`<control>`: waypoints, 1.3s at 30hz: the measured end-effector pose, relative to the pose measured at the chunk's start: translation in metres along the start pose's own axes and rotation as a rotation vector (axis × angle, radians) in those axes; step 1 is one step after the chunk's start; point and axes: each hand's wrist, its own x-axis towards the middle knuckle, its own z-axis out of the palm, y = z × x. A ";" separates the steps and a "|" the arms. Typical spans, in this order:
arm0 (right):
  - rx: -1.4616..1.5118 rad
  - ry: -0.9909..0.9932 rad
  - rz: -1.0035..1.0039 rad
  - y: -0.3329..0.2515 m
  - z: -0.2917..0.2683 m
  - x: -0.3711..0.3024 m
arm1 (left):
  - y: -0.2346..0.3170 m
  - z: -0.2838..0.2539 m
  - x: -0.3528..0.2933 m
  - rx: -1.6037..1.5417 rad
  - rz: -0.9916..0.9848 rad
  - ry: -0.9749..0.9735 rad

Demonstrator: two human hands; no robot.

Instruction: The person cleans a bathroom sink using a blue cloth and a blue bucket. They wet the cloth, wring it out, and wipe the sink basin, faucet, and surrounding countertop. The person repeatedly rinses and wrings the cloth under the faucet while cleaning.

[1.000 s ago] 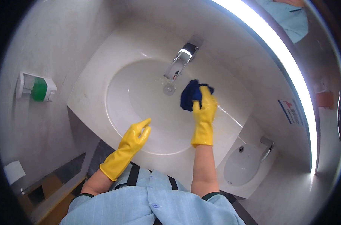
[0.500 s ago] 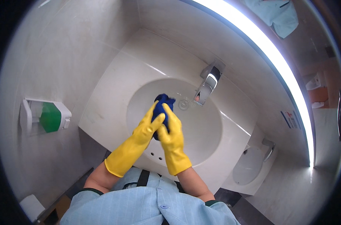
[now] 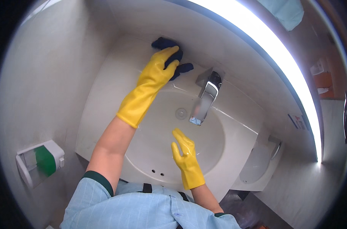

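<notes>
My left hand [image 3: 156, 70], in a long yellow rubber glove, reaches to the back left of the white counter [image 3: 104, 91]. It grips a dark blue cloth [image 3: 165, 42], bunched under its fingers, where the counter meets the back wall. One end of the cloth sticks out to the right of the fingertips. Over the white oval basin [image 3: 154, 126] hovers my right hand [image 3: 186, 158], also in a yellow glove. Nothing is in it, and its thumb stands apart from the fingers. A chrome faucet [image 3: 207, 99] juts over the basin between the two hands, near the round drain [image 3: 180, 113].
On the left wall hangs a soap dispenser [image 3: 40, 162] with a green part. A bright light strip [image 3: 272, 45] curves along the back wall. A second, lower basin [image 3: 254, 168] with its own faucet is at the right.
Both hands were together on the cloth above the basin. My left hand has carried it up to the back wall; my right hand has let go and moved slightly right and nearer to me.
</notes>
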 end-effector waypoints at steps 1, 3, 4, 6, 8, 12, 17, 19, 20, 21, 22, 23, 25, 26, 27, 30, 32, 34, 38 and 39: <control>0.011 -0.007 0.009 0.003 0.003 -0.003 | -0.034 0.018 0.004 0.132 0.126 -0.030; 0.013 -0.003 0.041 0.018 0.003 -0.006 | -0.029 0.047 0.004 0.397 0.118 -0.077; 0.020 -0.007 0.049 0.024 0.005 -0.008 | -0.025 0.057 0.004 0.390 0.141 -0.150; 0.040 -0.024 0.070 0.032 0.009 -0.011 | -0.017 0.073 0.001 0.379 0.183 -0.291; 0.067 -0.040 0.081 0.034 0.014 -0.007 | -0.016 0.084 -0.006 0.317 0.220 -0.275; 0.119 -0.057 0.046 0.030 0.016 -0.004 | -0.012 0.082 -0.019 0.312 0.183 -0.330; 0.159 -0.074 0.038 0.026 0.014 -0.017 | -0.009 0.072 -0.063 0.274 0.181 -0.384; 0.123 -0.070 0.013 0.021 0.009 -0.023 | -0.002 0.064 -0.086 0.245 0.179 -0.395; 0.104 -0.067 -0.001 0.017 0.006 -0.026 | 0.000 0.059 -0.098 0.218 0.186 -0.368; 0.111 -0.055 -0.005 0.014 0.004 -0.029 | 0.002 0.054 -0.111 0.191 0.193 -0.342; 0.116 -0.041 -0.007 0.012 0.001 -0.032 | 0.006 0.048 -0.122 0.120 0.161 -0.302; 0.120 -0.029 -0.004 0.009 -0.003 -0.036 | 0.012 0.041 -0.134 0.038 0.075 -0.284; 0.107 0.026 0.088 0.003 -0.014 -0.045 | 0.025 0.024 -0.158 -0.127 -0.098 -0.249; 0.108 0.055 0.132 0.001 -0.018 -0.048 | 0.030 0.011 -0.165 -0.163 -0.199 -0.262; 0.098 0.108 0.195 0.005 -0.019 -0.050 | 0.028 0.006 -0.178 -0.244 -0.276 -0.194; 0.191 0.251 0.389 0.022 -0.029 -0.047 | 0.046 -0.030 -0.188 -0.713 -0.785 -0.287; 0.418 0.237 0.432 0.025 -0.034 -0.031 | 0.040 -0.042 -0.200 -0.919 -0.773 -0.359; 0.627 0.161 0.384 0.024 -0.044 -0.012 | 0.060 -0.049 -0.194 -1.047 -0.787 -0.435; 1.222 -0.034 0.392 -0.005 -0.052 0.006 | 0.096 -0.034 -0.173 -1.105 -0.674 -0.489; 1.172 0.011 0.469 -0.015 -0.053 0.006 | 0.099 -0.032 -0.168 -1.100 -0.618 -0.488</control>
